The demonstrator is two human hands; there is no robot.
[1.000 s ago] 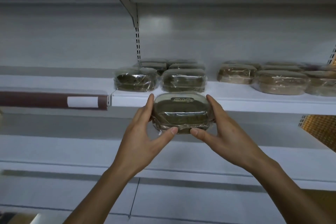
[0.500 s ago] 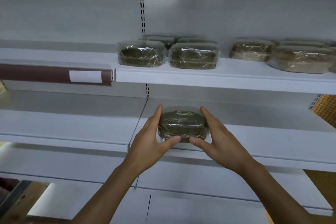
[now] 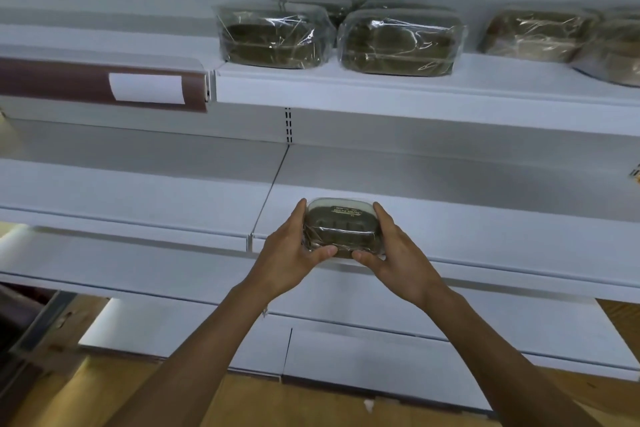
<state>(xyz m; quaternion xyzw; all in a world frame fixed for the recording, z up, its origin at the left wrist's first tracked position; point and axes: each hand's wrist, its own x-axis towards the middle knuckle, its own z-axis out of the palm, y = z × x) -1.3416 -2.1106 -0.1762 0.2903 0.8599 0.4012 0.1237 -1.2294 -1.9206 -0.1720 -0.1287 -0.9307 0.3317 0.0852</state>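
A small plastic-wrapped olive-green pack [image 3: 341, 227] with a label on top is held between both hands at the front edge of the lower white shelf [image 3: 485, 232]. My left hand [image 3: 294, 253] grips its left side, thumb under the front. My right hand [image 3: 398, 251] grips its right side the same way. Whether the pack rests on the shelf or hovers just over it I cannot tell.
The upper shelf [image 3: 381, 90] carries two similar green packs [image 3: 273, 35] [image 3: 398, 42] with more behind, and tan packs [image 3: 533, 33] to the right. A maroon price strip [image 3: 104, 85] with a white tag runs at left. Wooden floor lies below.
Both hands have carried the pack down from the level of the upper shelf to the front of the lower shelf. The view has tilted downward.
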